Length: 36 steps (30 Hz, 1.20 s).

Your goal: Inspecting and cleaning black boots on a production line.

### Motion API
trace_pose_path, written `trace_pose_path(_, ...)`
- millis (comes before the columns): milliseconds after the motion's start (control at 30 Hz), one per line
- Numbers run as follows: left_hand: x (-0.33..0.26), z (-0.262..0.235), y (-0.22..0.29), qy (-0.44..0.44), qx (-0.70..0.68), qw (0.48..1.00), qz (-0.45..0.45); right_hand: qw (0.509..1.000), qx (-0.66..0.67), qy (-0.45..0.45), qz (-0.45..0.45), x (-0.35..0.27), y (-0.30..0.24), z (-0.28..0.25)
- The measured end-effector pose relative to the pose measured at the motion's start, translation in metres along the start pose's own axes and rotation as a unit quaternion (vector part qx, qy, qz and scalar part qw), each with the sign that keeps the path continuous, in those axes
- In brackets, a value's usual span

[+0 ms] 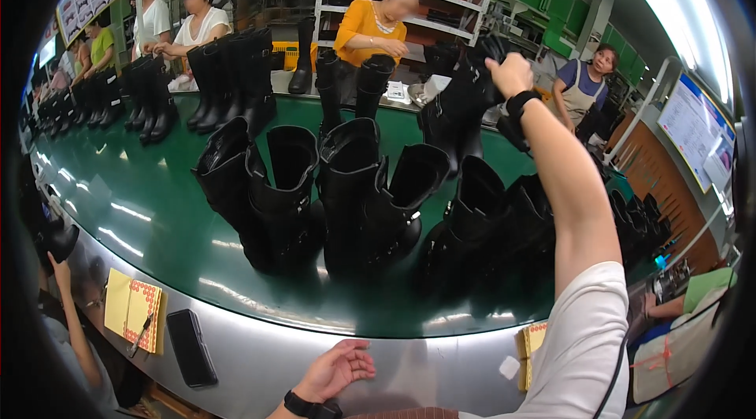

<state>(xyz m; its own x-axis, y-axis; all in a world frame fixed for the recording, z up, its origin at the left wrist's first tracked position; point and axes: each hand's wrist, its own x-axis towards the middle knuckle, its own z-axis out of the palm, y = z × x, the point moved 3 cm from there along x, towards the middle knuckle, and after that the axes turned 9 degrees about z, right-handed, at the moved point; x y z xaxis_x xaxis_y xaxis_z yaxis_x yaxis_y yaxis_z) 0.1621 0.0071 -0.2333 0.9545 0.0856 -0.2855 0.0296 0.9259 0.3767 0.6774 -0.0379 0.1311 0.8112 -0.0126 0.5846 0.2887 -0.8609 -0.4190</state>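
My right arm stretches far across the green table. At its end my right hand (512, 75) is closed at the top of a black boot (458, 100). Part of that boot's shaft lies behind my fingers and wrist. Just in front of me my left hand (340, 372) hangs over the metal edge, palm up, fingers loosely curled and apart, with nothing in it. Between my hands, one pair of tall black boots (272, 214) with side buckles stands upright, beside another pair (366, 206). More black boots (465, 222) stand below my right forearm.
The green tabletop (150, 183) carries rows of boots (232, 84) along its far left. On the metal ledge lie a phone (191, 348), a yellow pad with red stickers (134, 310) and a pen (142, 334). A person in orange (366, 29) works opposite; other people stand left and right.
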Motion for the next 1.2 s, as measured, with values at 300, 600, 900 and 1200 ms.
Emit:
trace_pose_path(300, 0.002, 0.004, 0.001, -0.046, -0.001, 0.998, -0.046, 0.977, -0.09, -0.182, -0.068, 0.018, 0.044, 0.163)
trace_pose_path(600, 0.0, 0.008, -0.003, -0.02, 0.07, 0.997, -0.013, 0.905, 0.159, -0.334, -0.211, -0.103, -0.093, -0.079)
trace_pose_path(900, 0.002, 0.005, -0.005, -0.047, 0.105, 0.993, 0.029, 0.878, 0.012, -0.383, -0.285, -0.297, -0.102, -0.067)
trace_pose_path(1200, -0.032, 0.048, 0.028, 0.146, 0.419, 0.788, 0.427, 0.869, 0.231, -0.224, -0.375, -0.332, -0.054, -0.13)
